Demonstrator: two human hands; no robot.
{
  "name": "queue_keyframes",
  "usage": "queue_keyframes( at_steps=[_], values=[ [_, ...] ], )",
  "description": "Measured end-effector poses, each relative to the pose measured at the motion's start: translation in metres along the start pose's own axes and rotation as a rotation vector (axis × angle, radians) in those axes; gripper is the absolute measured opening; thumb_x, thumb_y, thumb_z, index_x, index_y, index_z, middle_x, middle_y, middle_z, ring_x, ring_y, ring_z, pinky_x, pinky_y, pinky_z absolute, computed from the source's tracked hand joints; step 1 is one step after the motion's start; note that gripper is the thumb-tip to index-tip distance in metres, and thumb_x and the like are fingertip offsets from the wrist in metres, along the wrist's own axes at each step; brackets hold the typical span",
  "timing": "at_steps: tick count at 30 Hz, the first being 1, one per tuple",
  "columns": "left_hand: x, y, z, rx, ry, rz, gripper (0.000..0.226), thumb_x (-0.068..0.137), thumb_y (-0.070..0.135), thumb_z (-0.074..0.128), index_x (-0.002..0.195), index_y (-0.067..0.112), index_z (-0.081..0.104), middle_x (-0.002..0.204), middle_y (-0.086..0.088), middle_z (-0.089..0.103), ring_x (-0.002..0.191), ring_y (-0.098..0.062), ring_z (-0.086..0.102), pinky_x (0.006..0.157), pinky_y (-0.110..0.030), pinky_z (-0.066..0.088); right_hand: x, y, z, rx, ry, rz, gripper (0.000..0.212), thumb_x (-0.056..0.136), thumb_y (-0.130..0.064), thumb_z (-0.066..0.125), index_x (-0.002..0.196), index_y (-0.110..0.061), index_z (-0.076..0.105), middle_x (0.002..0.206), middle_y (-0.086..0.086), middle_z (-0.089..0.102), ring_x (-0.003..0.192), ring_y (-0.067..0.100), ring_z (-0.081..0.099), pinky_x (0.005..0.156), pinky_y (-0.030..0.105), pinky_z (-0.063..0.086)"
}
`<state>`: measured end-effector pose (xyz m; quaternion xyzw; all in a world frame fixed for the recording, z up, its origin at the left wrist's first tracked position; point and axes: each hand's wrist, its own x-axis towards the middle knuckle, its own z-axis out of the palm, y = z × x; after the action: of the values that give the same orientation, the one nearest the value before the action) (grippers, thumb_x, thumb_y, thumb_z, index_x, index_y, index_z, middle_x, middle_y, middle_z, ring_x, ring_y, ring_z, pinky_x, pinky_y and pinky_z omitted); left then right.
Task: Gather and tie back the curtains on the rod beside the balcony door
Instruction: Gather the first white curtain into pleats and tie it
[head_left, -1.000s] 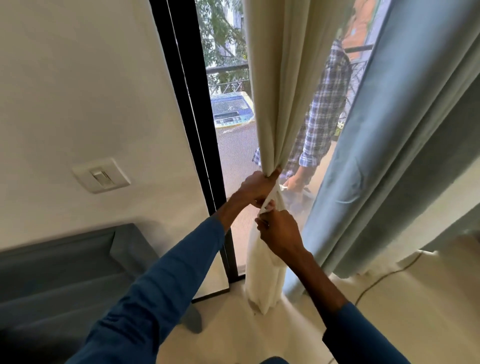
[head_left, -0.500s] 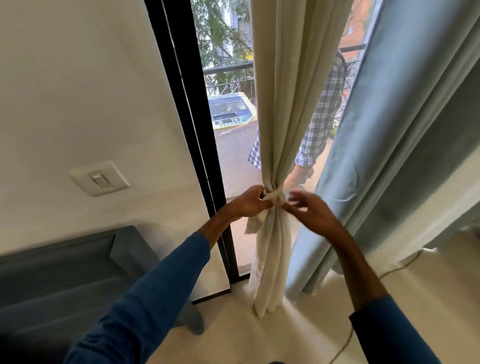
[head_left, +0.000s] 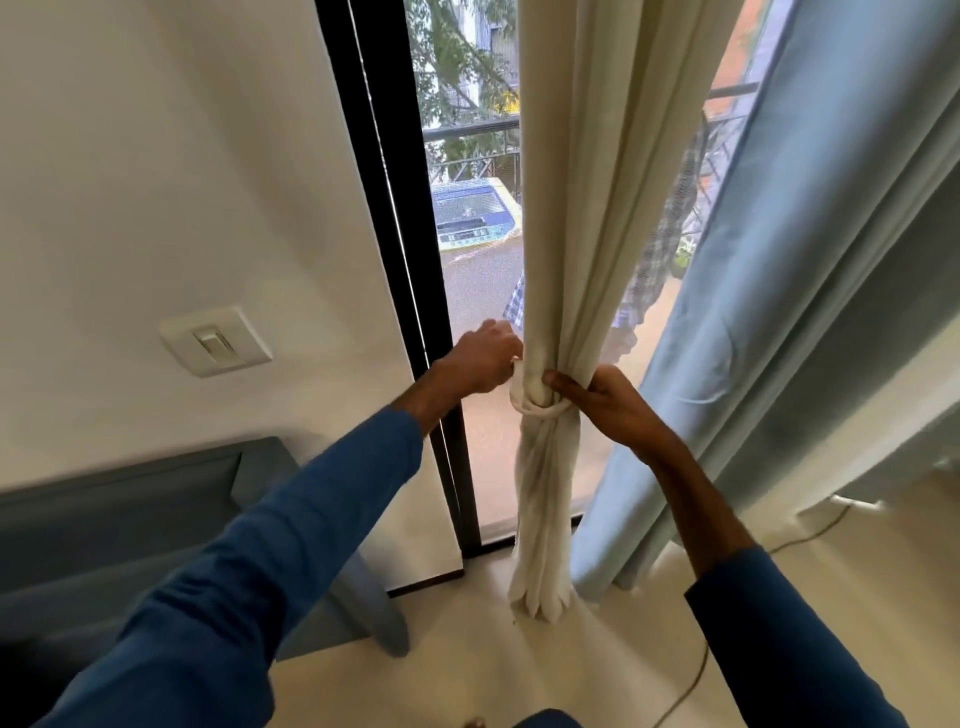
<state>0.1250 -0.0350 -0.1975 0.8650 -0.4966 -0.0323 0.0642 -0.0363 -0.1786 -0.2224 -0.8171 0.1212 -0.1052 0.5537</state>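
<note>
Wall switch (head_left: 215, 340) far left, then black door frame (head_left: 395, 260). Left hand (head_left: 483, 364) sits just left of the cream curtain (head_left: 587, 208), fingers curled, pinching the loose end of the tie strip (head_left: 540, 410) at the bundle's left edge. Curtain hangs gathered in front of the glass, strip wrapped round its waist. Right hand (head_left: 610, 402) is on the bundle's right side, thumb pressed just above the wrap, fingers curled round the fabric. Blue curtain (head_left: 805, 260) hangs just right. Half a second back the right hand was spread and off the bundle; now it grips.
</note>
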Motion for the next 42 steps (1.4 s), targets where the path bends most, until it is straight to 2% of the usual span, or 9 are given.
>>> queue_keyframes(
  at_steps=[5,9,12,14,21,26,34,38,42],
  values=[
    [0.011,0.026,0.011,-0.362,0.117,0.038,0.048,0.086,0.022,0.063,0.126,-0.005,0.06,0.124,-0.025,0.06,0.116,-0.04,0.058,0.098,-0.047,0.048,0.003,-0.001,0.0,0.334,0.057,0.196,0.076,0.08,-0.038,0.085,0.136,-0.014,0.039,0.114,0.004,0.071,0.098,0.016,0.073,0.069,0.028,0.057],
    [0.007,0.027,0.007,-0.712,0.062,0.022,0.031,0.083,0.01,0.071,0.109,-0.006,0.07,0.106,-0.018,0.073,0.101,-0.026,0.07,0.091,-0.045,0.056,-0.004,-0.001,-0.006,0.483,0.099,0.191,0.049,0.084,-0.023,0.082,0.124,-0.005,0.063,0.104,0.007,0.076,0.082,0.016,0.072,0.063,0.024,0.055],
    [0.001,0.031,0.001,-1.008,-0.083,-0.032,0.022,0.081,-0.014,0.059,0.092,0.001,0.071,0.083,-0.001,0.073,0.079,-0.006,0.069,0.074,-0.025,0.057,-0.008,0.002,-0.006,0.599,0.187,0.176,0.035,0.082,-0.02,0.083,0.11,-0.001,0.073,0.101,0.011,0.077,0.083,0.02,0.071,0.067,0.023,0.056],
    [-0.007,0.036,0.0,-1.171,-0.164,-0.114,0.018,0.073,0.0,0.06,0.086,0.009,0.068,0.078,0.001,0.069,0.073,-0.005,0.066,0.072,-0.02,0.054,-0.009,0.003,-0.007,0.653,0.181,0.174,0.033,0.083,-0.018,0.081,0.111,-0.002,0.073,0.106,0.013,0.077,0.09,0.023,0.072,0.073,0.027,0.058],
    [-0.009,0.051,0.034,-1.241,0.097,-0.304,0.024,0.068,0.024,0.075,0.083,0.007,0.069,0.071,-0.008,0.066,0.066,-0.019,0.059,0.068,-0.033,0.047,-0.008,0.012,-0.013,1.138,0.006,0.311,0.051,0.095,-0.04,0.06,0.133,-0.006,0.059,0.13,0.011,0.068,0.113,0.025,0.067,0.097,0.041,0.057],
    [-0.012,0.057,0.034,-1.24,0.09,-0.322,0.021,0.078,0.004,0.064,0.092,0.016,0.074,0.091,-0.004,0.075,0.084,-0.013,0.069,0.077,-0.026,0.056,-0.006,0.022,-0.017,1.279,0.302,0.444,0.032,0.075,-0.013,0.079,0.105,-0.004,0.071,0.091,0.009,0.078,0.088,0.018,0.076,0.076,0.042,0.064],
    [-0.019,0.038,0.056,-1.007,0.092,-0.606,0.031,0.075,0.042,0.08,0.077,0.013,0.067,0.071,0.002,0.068,0.062,-0.014,0.062,0.054,-0.022,0.048,-0.03,0.048,-0.04,1.181,0.443,0.316,0.024,0.09,-0.003,0.067,0.115,-0.005,0.066,0.093,0.003,0.078,0.082,0.013,0.075,0.077,0.031,0.063],
    [-0.019,0.048,0.037,-1.159,-0.123,-0.701,0.032,0.089,0.036,0.069,0.073,0.009,0.062,0.058,-0.004,0.06,0.041,-0.011,0.05,0.043,-0.019,0.045,-0.055,0.046,-0.027,0.929,0.413,0.236,0.039,0.079,0.003,0.073,0.117,-0.003,0.066,0.099,0.011,0.077,0.084,0.021,0.075,0.077,0.034,0.063],
    [-0.016,0.054,0.029,-1.462,-0.128,-0.698,0.023,0.094,0.02,0.067,0.102,-0.002,0.069,0.083,-0.014,0.073,0.066,-0.019,0.069,0.072,-0.029,0.061,-0.07,0.028,0.001,0.567,0.302,0.085,0.018,0.079,0.004,0.076,0.095,-0.004,0.077,0.085,0.016,0.078,0.076,0.024,0.075,0.073,0.033,0.062]
  ],
)
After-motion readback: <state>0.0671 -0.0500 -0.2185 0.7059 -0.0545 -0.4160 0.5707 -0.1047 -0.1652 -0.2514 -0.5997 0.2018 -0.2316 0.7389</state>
